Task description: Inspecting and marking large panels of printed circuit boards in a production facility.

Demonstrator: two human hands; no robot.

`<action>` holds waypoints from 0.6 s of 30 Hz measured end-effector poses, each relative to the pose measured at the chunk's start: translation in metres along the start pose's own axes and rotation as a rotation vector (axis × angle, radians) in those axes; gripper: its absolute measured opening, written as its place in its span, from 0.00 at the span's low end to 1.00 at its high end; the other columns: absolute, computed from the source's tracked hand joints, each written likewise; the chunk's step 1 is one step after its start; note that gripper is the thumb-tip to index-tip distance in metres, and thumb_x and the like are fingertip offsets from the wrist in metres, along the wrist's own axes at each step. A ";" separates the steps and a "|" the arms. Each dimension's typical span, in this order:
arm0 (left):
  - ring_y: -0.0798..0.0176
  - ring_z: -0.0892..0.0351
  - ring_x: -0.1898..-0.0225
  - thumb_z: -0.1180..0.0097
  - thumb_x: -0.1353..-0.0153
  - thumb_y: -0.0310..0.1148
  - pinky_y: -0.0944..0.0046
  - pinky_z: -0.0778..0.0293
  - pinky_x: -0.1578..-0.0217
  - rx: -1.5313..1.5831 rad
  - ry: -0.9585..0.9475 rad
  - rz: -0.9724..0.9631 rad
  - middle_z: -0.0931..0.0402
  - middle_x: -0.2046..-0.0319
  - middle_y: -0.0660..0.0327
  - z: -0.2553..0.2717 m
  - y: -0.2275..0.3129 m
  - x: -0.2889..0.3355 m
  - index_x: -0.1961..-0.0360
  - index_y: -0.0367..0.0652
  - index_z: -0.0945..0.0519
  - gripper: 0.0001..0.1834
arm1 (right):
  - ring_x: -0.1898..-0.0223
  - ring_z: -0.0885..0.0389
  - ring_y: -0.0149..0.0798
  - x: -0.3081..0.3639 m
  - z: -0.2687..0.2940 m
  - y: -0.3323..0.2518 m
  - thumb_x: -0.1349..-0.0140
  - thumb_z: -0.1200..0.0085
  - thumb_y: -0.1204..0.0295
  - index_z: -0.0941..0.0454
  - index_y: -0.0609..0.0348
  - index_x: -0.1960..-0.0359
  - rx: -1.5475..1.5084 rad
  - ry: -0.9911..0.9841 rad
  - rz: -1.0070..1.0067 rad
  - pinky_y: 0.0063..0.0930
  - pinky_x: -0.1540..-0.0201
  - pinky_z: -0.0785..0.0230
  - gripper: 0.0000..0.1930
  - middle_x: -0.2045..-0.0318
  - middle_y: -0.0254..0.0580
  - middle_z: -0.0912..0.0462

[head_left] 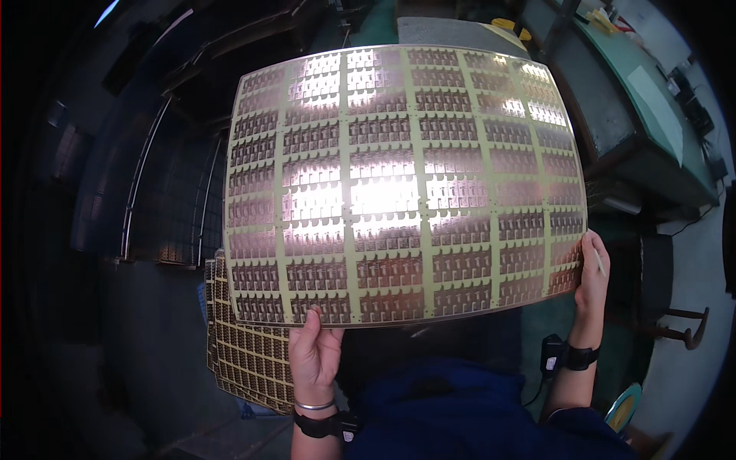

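panel (402, 184) above stacked panels (245, 356), workbench (636, 115) right

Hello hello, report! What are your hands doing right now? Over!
Left hand grips bottom edge of big circuit panel. Right hand holds its right edge. Panel raised, glare across middle. More panels stacked below left, apart.

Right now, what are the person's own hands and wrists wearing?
Both hands are bare, no gloves. The left hand has a thin silver bangle at the wrist and, below it, a black strap with a small black device. The right hand wears a black wrist strap with a boxy black unit and a thin cable trailing down. Dark blue sleeves show lower down.
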State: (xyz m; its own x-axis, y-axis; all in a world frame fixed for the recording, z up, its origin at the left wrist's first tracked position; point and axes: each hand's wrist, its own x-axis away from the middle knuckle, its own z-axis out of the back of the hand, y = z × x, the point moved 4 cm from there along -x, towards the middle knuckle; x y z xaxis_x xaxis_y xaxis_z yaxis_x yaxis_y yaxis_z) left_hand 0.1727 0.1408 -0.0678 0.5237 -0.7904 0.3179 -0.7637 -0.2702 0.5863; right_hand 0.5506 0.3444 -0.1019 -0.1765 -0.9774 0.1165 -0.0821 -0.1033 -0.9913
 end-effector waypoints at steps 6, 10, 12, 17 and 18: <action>0.63 0.23 0.57 0.55 0.38 0.23 0.56 0.27 0.50 0.007 -0.007 -0.103 0.22 0.60 0.55 0.026 0.003 -0.003 0.54 0.37 0.29 0.11 | 0.66 0.25 0.24 0.003 0.016 -0.019 0.37 0.51 0.66 0.28 0.67 0.56 -0.073 -0.234 -0.144 0.16 0.61 0.33 0.15 0.66 0.36 0.22; 0.63 0.21 0.58 0.54 0.38 0.22 0.58 0.26 0.51 0.047 -0.012 -0.111 0.21 0.63 0.54 0.026 0.007 0.005 0.59 0.34 0.26 0.08 | 0.64 0.23 0.26 0.004 0.023 -0.033 0.39 0.49 0.66 0.27 0.66 0.56 -0.191 -0.331 -0.144 0.18 0.59 0.32 0.15 0.65 0.39 0.21; 0.63 0.22 0.57 0.55 0.38 0.22 0.58 0.27 0.50 0.048 -0.029 -0.120 0.22 0.61 0.53 0.035 0.012 0.004 0.58 0.33 0.26 0.09 | 0.64 0.23 0.27 0.002 0.023 -0.036 0.39 0.49 0.67 0.27 0.66 0.57 -0.248 -0.379 -0.137 0.19 0.59 0.31 0.14 0.65 0.39 0.21; 0.60 0.24 0.53 0.57 0.37 0.23 0.55 0.30 0.46 0.050 -0.109 -0.116 0.23 0.58 0.50 0.030 0.016 0.002 0.56 0.31 0.27 0.11 | 0.64 0.23 0.27 0.000 0.022 -0.043 0.39 0.49 0.68 0.27 0.66 0.58 -0.316 -0.413 -0.141 0.19 0.58 0.31 0.13 0.66 0.40 0.21; 0.60 0.24 0.53 0.57 0.37 0.23 0.55 0.30 0.46 0.069 -0.107 -0.108 0.23 0.58 0.49 0.032 0.016 0.000 0.56 0.31 0.27 0.11 | 0.64 0.23 0.27 -0.001 0.021 -0.045 0.39 0.50 0.69 0.27 0.66 0.58 -0.311 -0.421 -0.139 0.19 0.58 0.31 0.13 0.66 0.40 0.21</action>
State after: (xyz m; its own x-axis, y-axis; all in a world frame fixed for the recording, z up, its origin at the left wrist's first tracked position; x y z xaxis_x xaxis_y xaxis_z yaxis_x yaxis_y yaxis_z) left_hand 0.1481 0.1185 -0.0823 0.5639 -0.8078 0.1719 -0.7310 -0.3912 0.5591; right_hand 0.5752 0.3461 -0.0589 0.2600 -0.9544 0.1466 -0.3744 -0.2396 -0.8958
